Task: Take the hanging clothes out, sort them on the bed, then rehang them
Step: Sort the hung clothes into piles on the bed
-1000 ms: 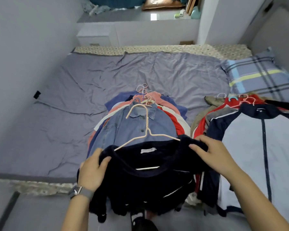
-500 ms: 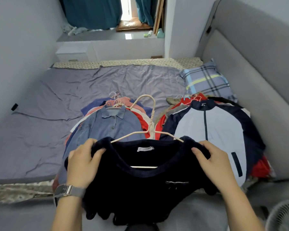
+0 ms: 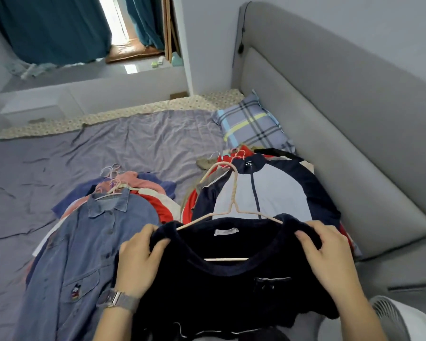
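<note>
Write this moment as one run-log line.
hands: left, right grip dark top | hanger: inside | stage: sorting over bed

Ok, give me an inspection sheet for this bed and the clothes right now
Surface: bed, wrinkled purple-grey sheet.
Job's things: dark top on cream hanger, held above the bed's near edge; denim shirt pile left; navy and pale jacket pile right.
Clutter: plaid pillow behind the right pile.
Hands: left hand and right hand each grip a shoulder of the top.
Cables: black cord on headboard.
Surroundings: teal curtains, white fan.
</note>
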Tool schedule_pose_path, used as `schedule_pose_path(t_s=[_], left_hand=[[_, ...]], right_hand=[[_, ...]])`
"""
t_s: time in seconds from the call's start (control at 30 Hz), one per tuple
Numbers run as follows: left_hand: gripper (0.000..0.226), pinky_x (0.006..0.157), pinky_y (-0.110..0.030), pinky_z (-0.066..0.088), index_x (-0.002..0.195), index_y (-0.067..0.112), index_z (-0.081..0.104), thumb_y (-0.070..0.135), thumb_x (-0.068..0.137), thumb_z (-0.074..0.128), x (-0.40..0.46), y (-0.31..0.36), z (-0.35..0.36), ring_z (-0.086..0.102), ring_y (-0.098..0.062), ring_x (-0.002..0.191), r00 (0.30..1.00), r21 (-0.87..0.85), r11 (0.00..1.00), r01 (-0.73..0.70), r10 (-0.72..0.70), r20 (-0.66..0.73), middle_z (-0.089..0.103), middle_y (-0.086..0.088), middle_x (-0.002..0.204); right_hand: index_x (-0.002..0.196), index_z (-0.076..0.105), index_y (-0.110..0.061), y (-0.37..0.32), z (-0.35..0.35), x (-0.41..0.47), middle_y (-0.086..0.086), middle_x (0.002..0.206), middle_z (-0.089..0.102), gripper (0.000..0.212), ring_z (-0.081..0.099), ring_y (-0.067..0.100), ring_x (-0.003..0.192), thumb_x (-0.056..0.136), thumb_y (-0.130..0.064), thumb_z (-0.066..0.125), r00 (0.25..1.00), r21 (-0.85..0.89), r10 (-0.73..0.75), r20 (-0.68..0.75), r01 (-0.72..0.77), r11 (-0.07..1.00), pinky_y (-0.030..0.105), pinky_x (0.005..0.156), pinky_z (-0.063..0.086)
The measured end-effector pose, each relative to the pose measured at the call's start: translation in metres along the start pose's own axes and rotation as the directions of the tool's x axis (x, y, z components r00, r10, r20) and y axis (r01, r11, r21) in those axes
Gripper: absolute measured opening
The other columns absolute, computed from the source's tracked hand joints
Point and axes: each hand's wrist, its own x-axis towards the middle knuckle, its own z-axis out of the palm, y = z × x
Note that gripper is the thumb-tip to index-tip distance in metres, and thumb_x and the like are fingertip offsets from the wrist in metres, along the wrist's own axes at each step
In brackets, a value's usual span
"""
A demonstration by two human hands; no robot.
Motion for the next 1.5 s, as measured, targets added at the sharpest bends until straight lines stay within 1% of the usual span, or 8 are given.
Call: schedule_pose_path(t_s=[0.17,0.37,0.47,0.6,0.77,1.0,1.37,1.5], left_hand=[[0.019,0.063,-0.036,0.037,0.069,0.034,0.04,0.052,0.077,0.04,0.059,0.086,0.06,0.057,-0.022,0.067,0.998,-0.036,0.998,-0.051,0.05,-0.024,0.053,0.007,0.06],[0.027,0.068,-0.038,0.039,0.069,0.024,0.042,0.049,0.079,0.049,0.191,0.134,0.105,0.059,-0.031,0.075,0.992,-0.056,0.998,0.036,-0.042,-0.118,0.056,0.001,0.065],[0.025,0.085,-0.041,0.04,0.1,0.013,0.058,0.032,0.085,0.061,0.269,0.118,0.141,0.055,-0.035,0.101,0.986,-0.008,0.993,0.121,-0.121,-0.117,0.063,-0.016,0.1],[0.053,0.104,-0.037,0.03,0.132,0.004,0.041,0.022,0.086,0.061,0.289,0.075,0.182,0.041,-0.034,0.123,0.976,0.144,0.969,0.201,-0.211,0.055,0.047,-0.018,0.131],[0.047,0.102,-0.031,0.031,0.127,0.003,0.048,0.013,0.083,0.062,0.219,0.0,0.183,0.048,-0.033,0.118,0.939,0.022,0.957,0.29,-0.289,0.188,0.053,-0.018,0.124],[0.049,0.105,-0.03,0.033,0.131,0.002,0.043,0.015,0.086,0.058,0.099,-0.176,0.076,0.045,-0.028,0.124,0.716,0.121,0.765,0.633,-0.638,0.284,0.048,-0.017,0.133],[0.036,0.085,-0.022,0.04,0.123,0.005,0.052,0.008,0.087,0.054,0.035,-0.394,-0.096,0.059,-0.025,0.105,0.651,0.158,0.706,0.691,-0.702,0.289,0.06,-0.014,0.12],[0.03,0.085,-0.023,0.042,0.116,0.004,0.057,0.007,0.087,0.052,0.043,-0.432,-0.104,0.06,-0.026,0.102,0.667,0.109,0.714,0.691,-0.689,0.284,0.062,-0.013,0.117]], right_hand=[[0.095,0.066,-0.014,0.041,-0.057,0.098,-0.022,0.075,0.047,0.018,0.053,0.024,0.084,0.086,-0.027,0.058,0.997,-0.064,-0.029,-0.067,0.024,0.998,0.043,0.082,0.043],[0.096,0.065,-0.013,0.06,-0.061,0.253,0.008,0.088,0.066,0.026,0.057,0.031,0.092,0.087,-0.034,0.054,0.989,-0.057,-0.106,-0.106,0.101,0.993,0.042,0.084,0.042],[0.109,0.06,-0.004,0.068,-0.009,0.34,0.019,0.103,0.065,0.025,0.052,0.038,0.103,0.092,-0.023,0.056,0.985,-0.141,-0.133,-0.108,0.117,0.983,0.045,0.093,0.036],[0.141,0.03,-0.011,0.108,0.064,0.399,0.021,0.135,0.042,0.059,0.033,0.037,0.128,0.09,-0.025,0.056,0.979,-0.521,0.024,0.202,0.087,0.849,0.051,0.114,0.016],[0.149,0.014,-0.015,0.077,0.16,0.351,0.011,0.154,0.02,0.068,0.013,0.03,0.143,0.09,-0.017,0.049,0.874,-0.476,-0.041,0.484,0.302,0.826,0.046,0.119,0.008],[0.144,0.031,-0.013,-0.055,0.31,0.212,0.007,0.149,0.035,0.06,0.029,0.024,0.139,0.086,-0.01,0.047,0.479,-0.073,-0.237,0.845,0.543,0.837,0.035,0.116,0.022],[0.103,0.067,-0.005,-0.175,0.483,0.048,0.012,0.117,0.066,0.028,0.06,0.021,0.104,0.088,-0.014,0.046,0.232,-0.245,0.149,0.961,0.471,0.847,0.025,0.08,0.041],[0.11,0.062,0.0,-0.191,0.523,0.032,0.014,0.12,0.062,0.03,0.057,0.027,0.111,0.09,-0.014,0.045,0.242,-0.279,0.179,0.954,0.486,0.828,0.028,0.078,0.04]])
